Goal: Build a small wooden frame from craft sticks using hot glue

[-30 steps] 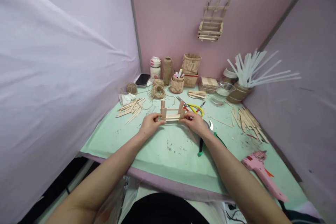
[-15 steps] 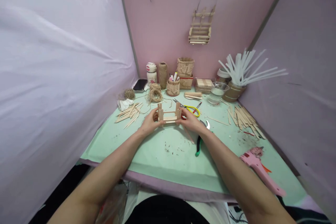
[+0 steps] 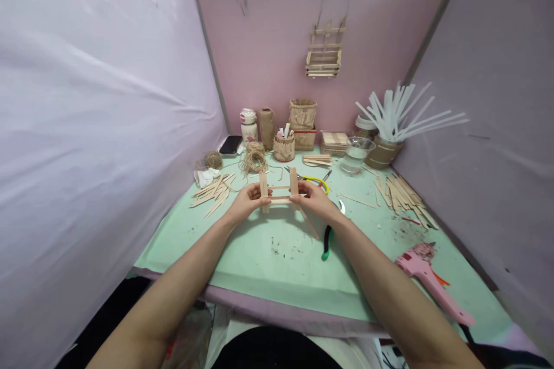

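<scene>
A small frame of pale wooden sticks (image 3: pixel 280 200) is held up over the middle of the green table. It has two wide upright pieces joined by two thin crossbars. My left hand (image 3: pixel 247 200) grips its left upright, thumb in front and fingers behind. On the other side my right hand (image 3: pixel 312 199) pinches the right upright. Just behind my right hand lie scissors with yellow handles (image 3: pixel 322 183), partly hidden. Pliers with a green-tipped black handle (image 3: pixel 326 243) rest beneath my right forearm. One loose stick (image 3: pixel 309 225) lies below my right hand.
Loose sticks lie at left (image 3: pixel 214 191) and right (image 3: pixel 402 199). A pink glue gun (image 3: pixel 433 283) is at the front right. Along the back stand twine (image 3: pixel 254 158), a pen holder (image 3: pixel 284 148), a clear cup of water (image 3: pixel 355 157) and a pot of white strips (image 3: pixel 383 151).
The stick frame has been tilted between my hands, so its uprights now face me and show their full length. Both hands still hold it. The camera view has shifted slightly.
</scene>
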Demonstrator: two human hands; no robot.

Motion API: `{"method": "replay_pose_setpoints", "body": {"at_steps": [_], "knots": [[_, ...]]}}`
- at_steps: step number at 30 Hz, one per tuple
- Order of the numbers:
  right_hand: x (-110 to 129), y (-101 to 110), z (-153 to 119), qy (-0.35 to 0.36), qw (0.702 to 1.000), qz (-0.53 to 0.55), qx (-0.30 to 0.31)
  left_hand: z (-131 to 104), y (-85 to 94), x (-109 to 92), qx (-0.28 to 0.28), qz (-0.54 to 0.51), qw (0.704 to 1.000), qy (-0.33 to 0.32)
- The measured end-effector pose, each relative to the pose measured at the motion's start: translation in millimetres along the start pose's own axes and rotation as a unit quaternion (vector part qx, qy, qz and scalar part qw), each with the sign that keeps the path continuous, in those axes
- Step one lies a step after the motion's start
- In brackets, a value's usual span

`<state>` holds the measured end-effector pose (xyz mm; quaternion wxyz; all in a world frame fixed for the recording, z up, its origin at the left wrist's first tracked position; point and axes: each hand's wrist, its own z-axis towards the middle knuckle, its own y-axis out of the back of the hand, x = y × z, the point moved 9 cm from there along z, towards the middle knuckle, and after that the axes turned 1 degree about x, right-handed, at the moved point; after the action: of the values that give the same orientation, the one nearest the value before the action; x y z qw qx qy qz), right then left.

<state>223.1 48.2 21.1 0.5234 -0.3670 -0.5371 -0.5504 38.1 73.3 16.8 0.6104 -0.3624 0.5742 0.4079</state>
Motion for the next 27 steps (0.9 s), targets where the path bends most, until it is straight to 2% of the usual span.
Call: {"method": "replay_pose_setpoints", "body": {"at_steps": [5, 10, 13, 15, 18, 20, 23, 27], "knots": [[-5, -5, 2, 0.017, 1.0, -0.016, 0.012, 1, 0.7, 7, 0.017, 0.013, 0.999, -0.028], [-8, -11, 0, 0.029, 0.997, -0.066, 0.02, -4, 1.1, 9, 0.027, 0.128, 0.99, -0.052], [-6, -3, -8, 0.033, 0.986, -0.163, -0.008, -13, 10.8, 0, -0.031, 0.219, 0.972, -0.075], [-4, 8, -17, 0.032, 0.965, -0.257, -0.051, -22, 18.7, -9, -0.082, 0.279, 0.952, -0.095], [4, 19, -29, 0.06, 0.931, -0.345, -0.102, -32, 19.2, -18, -0.1, 0.343, 0.926, -0.124], [6, 18, -32, 0.079, 0.929, -0.346, -0.106, -32, 14.6, -18, -0.078, 0.353, 0.924, -0.125], [3, 12, -28, 0.073, 0.952, -0.286, -0.081, -26, 10.6, -13, -0.06, 0.339, 0.934, -0.098], [-3, -1, -18, 0.059, 0.977, -0.2, -0.041, -18, 9.4, -5, -0.063, 0.306, 0.948, -0.064]]}}
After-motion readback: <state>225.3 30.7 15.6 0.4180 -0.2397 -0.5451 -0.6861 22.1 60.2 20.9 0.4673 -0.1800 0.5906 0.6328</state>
